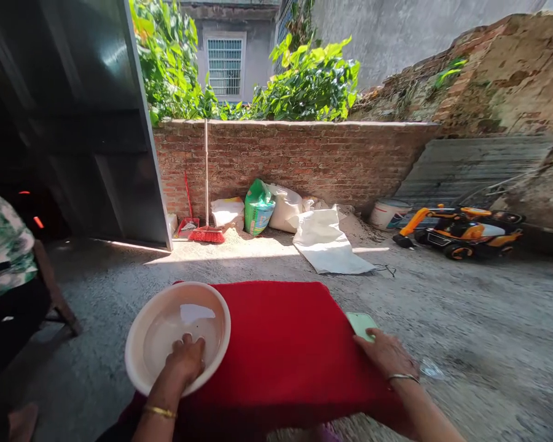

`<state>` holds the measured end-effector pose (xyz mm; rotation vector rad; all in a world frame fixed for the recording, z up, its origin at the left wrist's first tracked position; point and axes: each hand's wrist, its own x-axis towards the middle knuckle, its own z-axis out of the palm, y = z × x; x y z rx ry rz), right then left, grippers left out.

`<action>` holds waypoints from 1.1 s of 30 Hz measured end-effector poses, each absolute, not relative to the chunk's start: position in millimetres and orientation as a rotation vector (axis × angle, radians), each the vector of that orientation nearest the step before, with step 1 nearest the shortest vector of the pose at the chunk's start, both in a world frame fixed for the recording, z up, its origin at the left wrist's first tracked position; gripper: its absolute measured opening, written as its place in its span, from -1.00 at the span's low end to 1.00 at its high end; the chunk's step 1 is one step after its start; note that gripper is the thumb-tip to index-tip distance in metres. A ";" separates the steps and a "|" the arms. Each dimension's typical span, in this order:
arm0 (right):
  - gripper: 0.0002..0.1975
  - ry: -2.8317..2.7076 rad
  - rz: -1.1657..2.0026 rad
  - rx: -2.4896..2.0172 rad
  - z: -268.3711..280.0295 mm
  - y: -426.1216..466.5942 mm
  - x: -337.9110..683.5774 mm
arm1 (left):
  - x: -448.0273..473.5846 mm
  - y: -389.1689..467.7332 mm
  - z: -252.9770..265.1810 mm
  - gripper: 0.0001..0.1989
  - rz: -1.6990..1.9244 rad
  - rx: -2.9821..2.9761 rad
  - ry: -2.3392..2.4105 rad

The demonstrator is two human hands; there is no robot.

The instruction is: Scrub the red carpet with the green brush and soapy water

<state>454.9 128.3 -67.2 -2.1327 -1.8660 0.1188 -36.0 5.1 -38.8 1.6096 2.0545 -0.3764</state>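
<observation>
A pale pink basin (136, 362) of water stands at the left of a table under a red cloth (281, 344). My left hand (185, 362) reaches into the basin, knuckles up and fingers curled down at the water. Its fingertips are hidden, so whatever they hold does not show. At the table's right edge my right hand (389, 353) grips a light green, flat, rectangular thing (361, 324) between thumb and fingers; its exact kind is unclear. A gold bangle circles my left wrist, and a silvery one my right.
A person in a green-and-white patterned top (4, 239) sits at far left by a dark metal door (115, 153). Red broom (206, 234), filled sacks (258, 209), white sheet (332, 242) and bucket (387, 213) lie along the brick wall. A yellow-black toy excavator (470, 233) stands right.
</observation>
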 end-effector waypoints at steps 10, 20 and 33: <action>-0.63 -2.042 0.401 -2.065 -74.3 136.5 295.5 | -33.0 0.4 -32.3 -0.31 -0.355 1.592 2.058; -0.67 -2.454 0.520 -1.725 -68.7 149.0 153.5 | -24.5 -0.2 -23.1 -0.31 -0.367 1.524 2.046; -0.61 -1.868 0.181 -2.259 -69.0 205.9 378.1 | -25.4 1.9 -32.2 -0.30 -0.350 1.553 2.085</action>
